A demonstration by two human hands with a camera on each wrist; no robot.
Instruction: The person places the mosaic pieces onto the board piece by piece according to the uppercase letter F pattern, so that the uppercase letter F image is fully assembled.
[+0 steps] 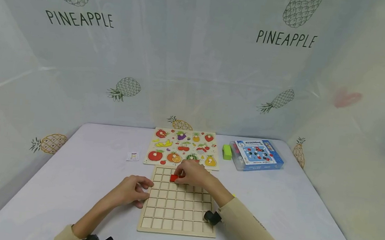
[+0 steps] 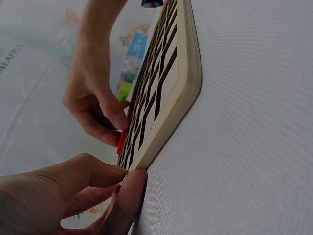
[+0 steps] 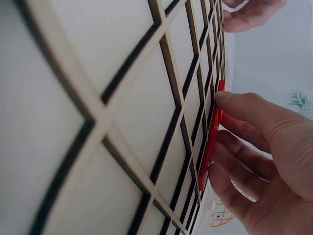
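Note:
A light wooden grid board (image 1: 168, 213) with square recesses lies on the table. Near its far edge my right hand (image 1: 192, 172) holds a flat red block (image 1: 174, 178) low over the recesses, partly hidden by the fingers. In the right wrist view the red block (image 3: 210, 142) looks long and sits between thumb (image 3: 244, 105) and fingertips, against the grid. At the board's left side, my left hand (image 1: 132, 190) touches the edge with thumb and forefinger set apart. The left wrist view shows those fingertips (image 2: 133, 183) right at the board's wooden rim (image 2: 171, 107).
Beyond the grid board lies a fruit picture puzzle (image 1: 184, 149). To its right are a green block (image 1: 227, 152) and a blue-and-white box (image 1: 257, 155). A small printed card (image 1: 132, 156) lies left of the puzzle. A pineapple-print curtain (image 1: 199, 58) hangs behind the table.

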